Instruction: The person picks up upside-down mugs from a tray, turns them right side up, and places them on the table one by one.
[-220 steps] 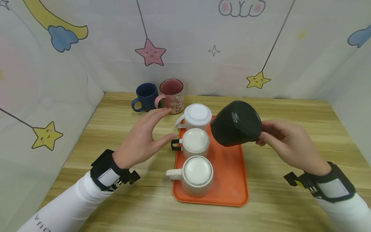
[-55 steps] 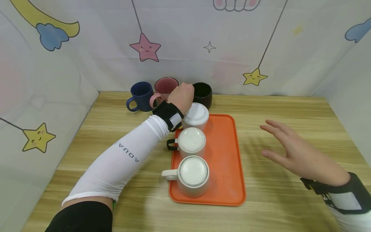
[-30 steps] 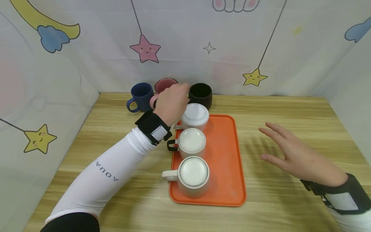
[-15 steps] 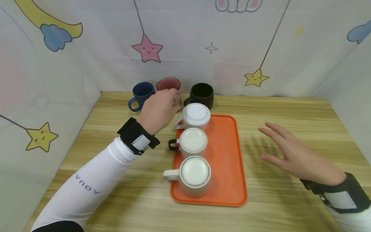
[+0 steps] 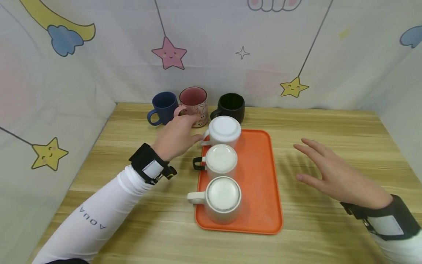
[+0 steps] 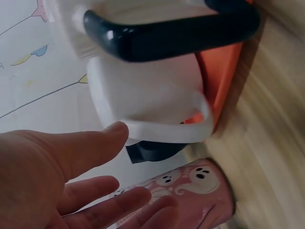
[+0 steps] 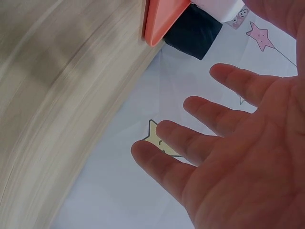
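Observation:
My left hand (image 5: 176, 138), fingers extended and holding nothing, is beside the handle of the far white mug (image 5: 225, 131). In the left wrist view the thumb overlaps that handle (image 6: 167, 132); whether it touches, I cannot tell. Upside down on the orange tray (image 5: 258, 183) stand this mug, a white mug with a black handle (image 5: 221, 161) and a cream mug (image 5: 222, 200), handles to the left. Behind them a black mug (image 5: 232, 108) stands upright, right of a pink patterned mug (image 5: 199, 110) and a blue mug (image 5: 166, 108). Right of the tray, my right hand (image 5: 343, 176) is spread with nothing in it.
The wooden table (image 5: 329, 128) meets a patterned cloth backdrop (image 5: 214, 44) close behind the upright mugs. Cloth also forms the left and right sides. The three inverted mugs fill the tray's left side, their handles reaching over its left rim.
The black mug, earlier tilted in my right hand over the tray, now stands upright in the back row. My left hand has let go of it and drawn back leftward. The right hand stays nearly still lately.

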Tool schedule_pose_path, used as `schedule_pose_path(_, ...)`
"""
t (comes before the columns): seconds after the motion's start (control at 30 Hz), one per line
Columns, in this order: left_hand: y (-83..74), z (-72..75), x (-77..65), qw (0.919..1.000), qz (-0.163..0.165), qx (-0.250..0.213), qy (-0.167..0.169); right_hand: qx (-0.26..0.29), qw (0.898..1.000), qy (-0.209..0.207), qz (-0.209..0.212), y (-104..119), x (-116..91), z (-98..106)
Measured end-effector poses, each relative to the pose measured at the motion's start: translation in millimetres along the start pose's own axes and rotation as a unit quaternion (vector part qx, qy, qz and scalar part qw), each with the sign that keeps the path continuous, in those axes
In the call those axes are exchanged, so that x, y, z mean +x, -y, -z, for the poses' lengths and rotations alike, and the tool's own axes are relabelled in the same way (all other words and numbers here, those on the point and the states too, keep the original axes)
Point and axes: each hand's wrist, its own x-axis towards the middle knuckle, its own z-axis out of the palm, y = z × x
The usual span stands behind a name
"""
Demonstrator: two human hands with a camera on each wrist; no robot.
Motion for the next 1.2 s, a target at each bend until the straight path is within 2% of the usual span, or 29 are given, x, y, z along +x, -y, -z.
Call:
schedule_pose_path(0.2, 5.9, -14.4, 4.4, 0.9996, -0.010, -0.023, 0.010, -0.005, 1.000, 0.007, 0.002, 1.4, 2.1, -0.7)
schedule_pose_path(0.53, 5.5, -31.0, 12.5, 0.9987, -0.001, -0.049, 0.012, 0.001, 1.000, 0.016, -0.001, 1.1, 2.9, -2.1)
schedule_pose_path(1.0, 2.8, -37.7, 13.8, 0.9958, -0.010, -0.090, 0.008, 0.008, 1.000, 0.009, 0.005, -1.6, 2.8, -7.5)
schedule_pose_path(1.2, 3.0, -39.2, 13.7, 0.9948, -0.017, -0.100, -0.005, 0.009, 1.000, 0.014, 0.001, -2.7, 3.4, -9.0)
